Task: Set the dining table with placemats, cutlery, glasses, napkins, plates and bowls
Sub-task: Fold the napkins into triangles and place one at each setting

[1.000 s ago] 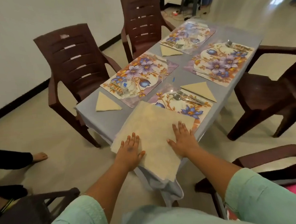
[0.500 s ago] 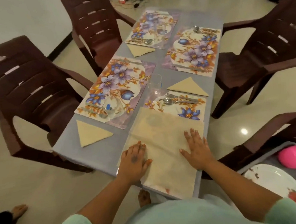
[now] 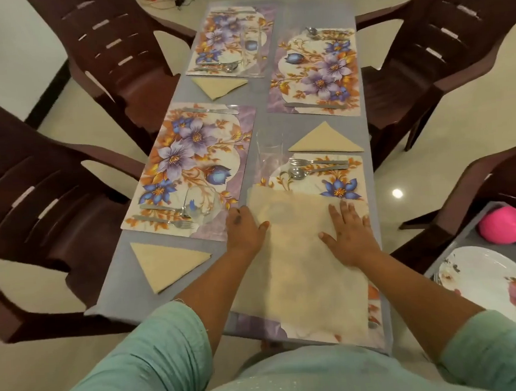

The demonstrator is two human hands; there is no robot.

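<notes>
Landmark: the open napkin (image 3: 303, 253), lying spread over the near right placemat (image 3: 338, 183) at the table's (image 3: 125, 284) near end.

Far left of the napkin, two brown chairs (image 3: 36, 192) are standing close against the table's left edge; pale floor is showing in the gaps between them.

Left of the napkin, a folded triangle napkin (image 3: 166, 262) is lying on bare grey cloth near the table's corner, with open cloth around it. Beyond that, a floral placemat (image 3: 187, 166) is carrying a knife, a fork and a clear glass (image 3: 202, 205) at its near end.

The left hand (image 3: 244, 230) is resting flat on the napkin's left edge, fingers straight and fairly close together, thumb out; it is gripping nothing.

The napkin's near edge is reaching almost to the table's near rim, just in front of the person's teal top.

Just past the napkin's far edge, a fork and spoon (image 3: 309, 167) are lying on the uncovered part of the mat, with a tall glass (image 3: 268, 145) to their left and another triangle napkin (image 3: 323, 142) beyond.

The right hand (image 3: 348, 234) is pressing flat on the napkin's right side, fingers straight and slightly spread, close to the table's right edge.

Right of the napkin, two more chairs are crowding that edge. Lower right, a flowered plate (image 3: 495, 282) and a pink object (image 3: 503, 227) are sitting on a grey side surface.

No readable writing or labels showing anywhere.
</notes>
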